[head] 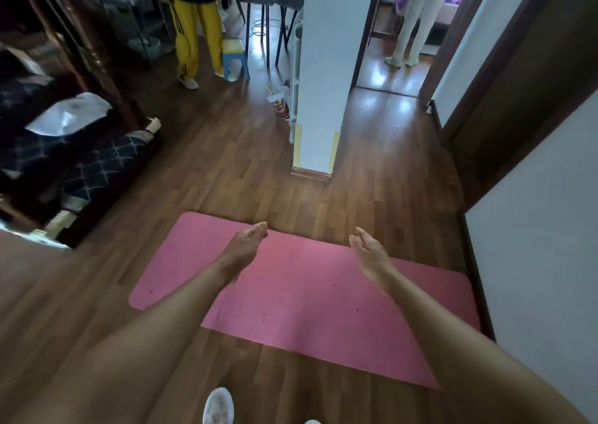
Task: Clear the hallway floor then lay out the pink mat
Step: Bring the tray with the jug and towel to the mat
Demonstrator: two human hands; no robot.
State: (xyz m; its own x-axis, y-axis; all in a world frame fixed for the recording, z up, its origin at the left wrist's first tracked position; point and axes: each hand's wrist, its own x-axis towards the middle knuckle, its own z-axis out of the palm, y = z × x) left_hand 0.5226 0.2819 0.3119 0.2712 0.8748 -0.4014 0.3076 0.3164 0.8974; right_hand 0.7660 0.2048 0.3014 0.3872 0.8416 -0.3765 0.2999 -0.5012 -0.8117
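Hands [246, 245] [369, 252] empty above pink mat [307, 294]

One flat pink rectangular foam mat [307, 297] on the wooden floor. Two bare hands, left [244, 245] and right [369, 255], both empty. One small blue-and-yellow plastic stool [234, 56]. Two standing persons, one in yellow trousers [194, 35], one in pale trousers [417, 12]. One white shoe [218, 406] fully in view.
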